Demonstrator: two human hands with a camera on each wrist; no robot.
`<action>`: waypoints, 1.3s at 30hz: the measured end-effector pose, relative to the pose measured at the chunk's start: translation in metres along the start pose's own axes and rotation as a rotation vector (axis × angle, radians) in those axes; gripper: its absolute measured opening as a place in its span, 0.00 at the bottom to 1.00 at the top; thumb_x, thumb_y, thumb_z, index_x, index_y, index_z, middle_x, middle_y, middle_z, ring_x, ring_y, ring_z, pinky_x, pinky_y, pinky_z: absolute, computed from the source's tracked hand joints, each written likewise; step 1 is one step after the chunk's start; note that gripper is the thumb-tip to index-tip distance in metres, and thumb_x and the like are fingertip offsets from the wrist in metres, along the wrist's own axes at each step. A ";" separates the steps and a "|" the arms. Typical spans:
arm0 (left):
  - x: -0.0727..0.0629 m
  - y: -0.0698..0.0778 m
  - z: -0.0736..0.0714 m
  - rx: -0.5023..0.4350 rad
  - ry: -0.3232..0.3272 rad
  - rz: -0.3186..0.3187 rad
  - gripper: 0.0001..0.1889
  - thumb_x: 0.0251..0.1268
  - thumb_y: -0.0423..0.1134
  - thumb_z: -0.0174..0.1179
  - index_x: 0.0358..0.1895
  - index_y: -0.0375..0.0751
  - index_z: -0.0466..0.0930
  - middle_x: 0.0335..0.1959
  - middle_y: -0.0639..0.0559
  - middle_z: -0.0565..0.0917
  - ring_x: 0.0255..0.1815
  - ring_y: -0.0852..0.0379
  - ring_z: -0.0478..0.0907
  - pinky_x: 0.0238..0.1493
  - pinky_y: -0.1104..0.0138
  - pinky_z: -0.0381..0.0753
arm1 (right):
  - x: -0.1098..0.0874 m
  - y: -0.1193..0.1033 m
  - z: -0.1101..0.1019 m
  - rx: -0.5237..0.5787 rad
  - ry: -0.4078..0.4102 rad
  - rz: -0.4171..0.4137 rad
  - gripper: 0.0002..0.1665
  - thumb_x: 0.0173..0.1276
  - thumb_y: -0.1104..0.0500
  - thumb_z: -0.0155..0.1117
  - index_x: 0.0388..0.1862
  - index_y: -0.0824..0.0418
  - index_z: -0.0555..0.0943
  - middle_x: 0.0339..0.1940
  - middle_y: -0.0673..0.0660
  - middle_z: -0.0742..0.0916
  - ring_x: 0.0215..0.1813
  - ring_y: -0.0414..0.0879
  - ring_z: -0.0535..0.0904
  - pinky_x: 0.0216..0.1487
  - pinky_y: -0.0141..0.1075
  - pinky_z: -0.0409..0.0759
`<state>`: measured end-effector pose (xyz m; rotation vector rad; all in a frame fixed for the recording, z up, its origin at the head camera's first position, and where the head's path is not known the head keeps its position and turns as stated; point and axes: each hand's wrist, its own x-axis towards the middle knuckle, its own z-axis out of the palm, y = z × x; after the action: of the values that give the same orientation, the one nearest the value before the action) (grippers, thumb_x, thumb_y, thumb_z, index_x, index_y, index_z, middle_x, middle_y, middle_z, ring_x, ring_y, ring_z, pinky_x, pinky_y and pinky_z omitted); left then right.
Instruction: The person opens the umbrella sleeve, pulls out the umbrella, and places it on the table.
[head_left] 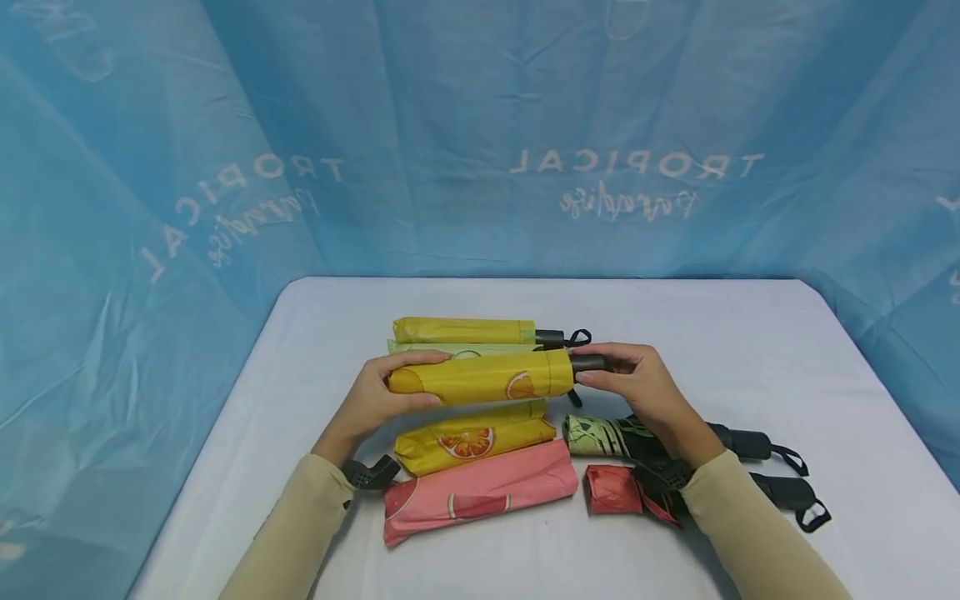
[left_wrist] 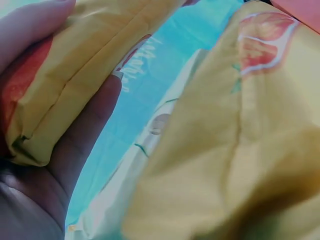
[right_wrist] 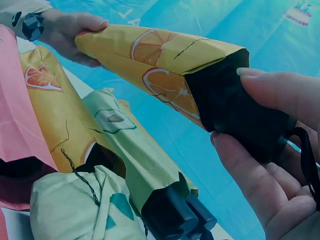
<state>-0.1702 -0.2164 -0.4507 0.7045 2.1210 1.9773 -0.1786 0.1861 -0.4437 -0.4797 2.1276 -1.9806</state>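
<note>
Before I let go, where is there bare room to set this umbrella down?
The white table is bare right of the right hand behind the black handles, left of the left hand, and behind the rear yellow umbrella. Front centre is crowded: the yellow cover, pink cover, green umbrella and red umbrella lie close together.

There are five umbrellas (head_left: 480, 379) and two loose sleeves (head_left: 532, 473).

left grip (head_left: 377, 396): holding | right grip (head_left: 647, 387): pinching, fingers (right_wrist: 255, 182) seemingly curled | forearms (head_left: 292, 525): angled inward
</note>
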 end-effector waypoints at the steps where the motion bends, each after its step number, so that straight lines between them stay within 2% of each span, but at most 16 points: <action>1: 0.001 0.001 0.000 0.000 0.001 0.001 0.27 0.60 0.28 0.73 0.64 0.40 0.81 0.65 0.43 0.80 0.48 0.45 0.82 0.45 0.59 0.88 | 0.000 0.000 -0.001 0.007 0.005 -0.001 0.24 0.68 0.62 0.73 0.62 0.65 0.83 0.57 0.59 0.86 0.56 0.51 0.84 0.54 0.42 0.85; 5: 0.004 0.005 -0.002 0.007 0.015 -0.003 0.27 0.59 0.28 0.74 0.64 0.41 0.82 0.64 0.43 0.81 0.48 0.46 0.83 0.45 0.60 0.88 | -0.002 -0.002 -0.005 0.039 0.026 0.008 0.23 0.69 0.63 0.72 0.62 0.66 0.83 0.58 0.59 0.86 0.56 0.51 0.84 0.53 0.40 0.86; 11: 0.007 0.007 -0.006 0.023 0.029 -0.040 0.27 0.59 0.31 0.75 0.64 0.44 0.83 0.64 0.45 0.81 0.48 0.47 0.82 0.46 0.61 0.87 | -0.004 -0.001 -0.011 0.053 0.061 0.038 0.23 0.69 0.63 0.72 0.62 0.64 0.83 0.58 0.60 0.84 0.54 0.51 0.83 0.52 0.39 0.85; 20: -0.006 -0.004 -0.009 0.023 0.043 -0.058 0.26 0.61 0.32 0.74 0.64 0.45 0.83 0.64 0.46 0.81 0.46 0.47 0.81 0.43 0.62 0.87 | -0.012 0.009 -0.021 0.059 0.065 0.051 0.21 0.70 0.65 0.69 0.62 0.66 0.82 0.55 0.58 0.85 0.52 0.49 0.84 0.52 0.40 0.86; 27: -0.006 -0.008 -0.015 0.063 0.064 -0.051 0.25 0.61 0.32 0.74 0.63 0.44 0.83 0.62 0.45 0.82 0.43 0.48 0.79 0.38 0.65 0.86 | -0.018 0.008 -0.034 0.122 0.060 0.015 0.21 0.73 0.68 0.65 0.63 0.69 0.80 0.56 0.58 0.84 0.54 0.48 0.84 0.53 0.41 0.86; 34: -0.007 -0.011 -0.018 0.063 0.065 -0.056 0.25 0.61 0.31 0.73 0.63 0.42 0.83 0.62 0.46 0.82 0.43 0.50 0.79 0.39 0.65 0.86 | -0.025 0.010 -0.046 0.117 0.054 0.010 0.20 0.74 0.69 0.63 0.63 0.69 0.80 0.57 0.57 0.84 0.54 0.46 0.84 0.53 0.40 0.85; 39: -0.007 -0.011 -0.020 0.079 0.073 -0.062 0.25 0.61 0.33 0.74 0.62 0.45 0.84 0.62 0.47 0.82 0.44 0.50 0.79 0.39 0.66 0.86 | -0.030 0.007 -0.054 0.121 0.072 0.012 0.20 0.74 0.69 0.63 0.64 0.70 0.79 0.58 0.56 0.84 0.55 0.46 0.84 0.54 0.40 0.85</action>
<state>-0.1749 -0.2377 -0.4610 0.5800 2.2446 1.9255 -0.1709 0.2471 -0.4488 -0.3795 2.0303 -2.1352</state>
